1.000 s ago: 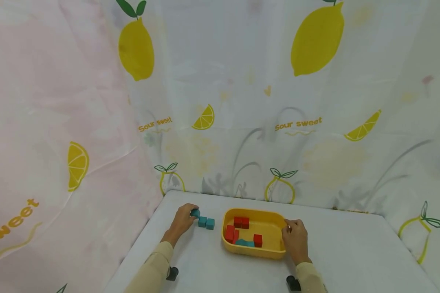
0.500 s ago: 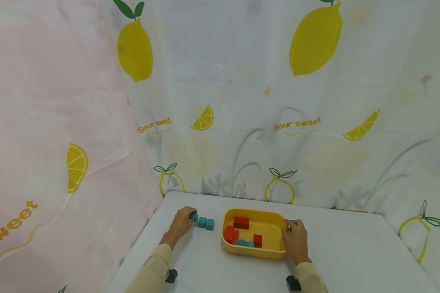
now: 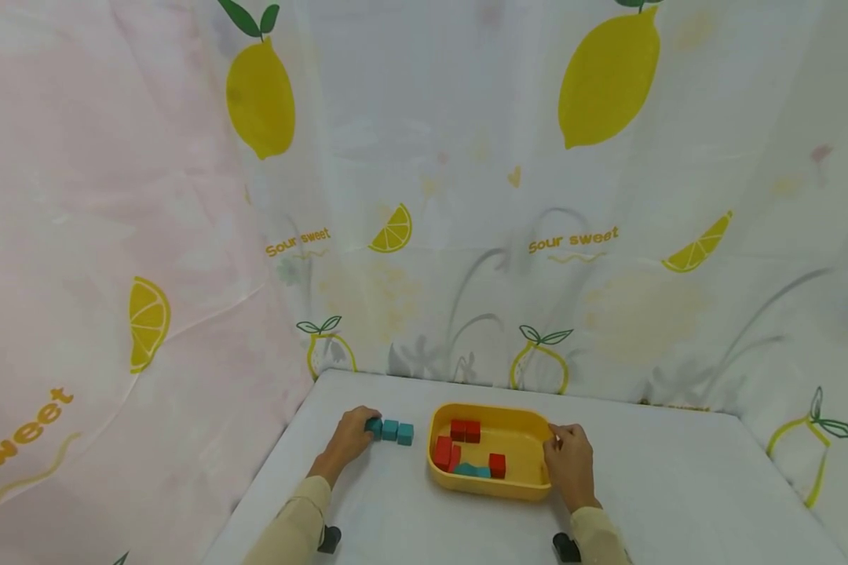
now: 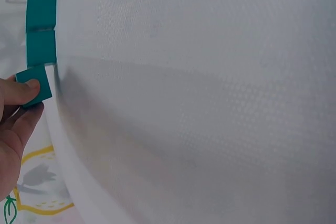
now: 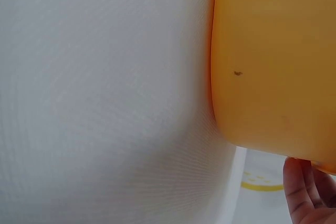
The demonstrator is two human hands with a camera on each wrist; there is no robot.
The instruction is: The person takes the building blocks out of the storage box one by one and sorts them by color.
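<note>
My left hand [image 3: 352,435] pinches a teal cube [image 4: 34,85] between thumb and fingers at the left end of a short row. Beside it stand two more teal cubes, a middle one [image 3: 390,429] and an end one [image 3: 405,434]. In the left wrist view the held cube sits slightly turned against the other two. My right hand [image 3: 571,464] grips the right rim of a yellow tray [image 3: 491,488], thumb inside and fingers outside. Inside the tray lie several red blocks, among them a red cube [image 3: 497,465], and a wavy teal piece [image 3: 472,470] near the front wall.
Everything stands on a white-covered table [image 3: 396,518]. A curtain [image 3: 424,298] printed with lemons hangs behind and to the left. Dark wrist-worn devices show under both forearms, one at the left [image 3: 330,539] and one at the right [image 3: 566,547].
My left hand has lowered the teal cube from above and behind the row to its left end, in line with the other two. The right hand and the tray have stayed in place.
</note>
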